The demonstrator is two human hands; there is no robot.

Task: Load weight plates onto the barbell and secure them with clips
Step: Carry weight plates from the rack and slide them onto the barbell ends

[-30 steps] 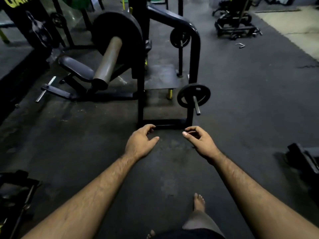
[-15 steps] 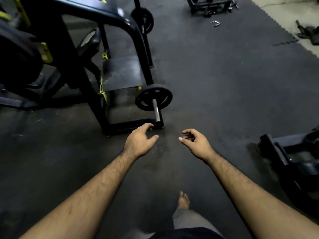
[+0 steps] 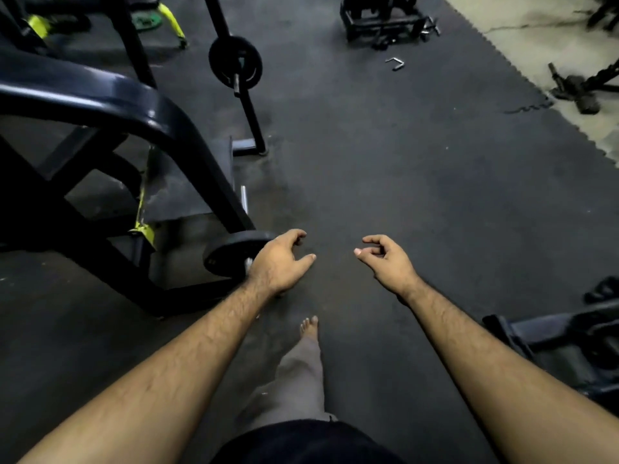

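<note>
Head view: weight plate behind left hand.

Near plate: right part hidden behind left hand; peg end barely shows at the wrist.
Black frame: cut off by left & top edges.
Far plate: its post runs out of the top edge.
Green disc: partly behind frame leg, too dim to identify.
Metal piece on floor: too small to tell, maybe a clip.
Equipment, lower right: cut off by right edge, dark.
Both forearms: cut off at bottom edge.
</note>
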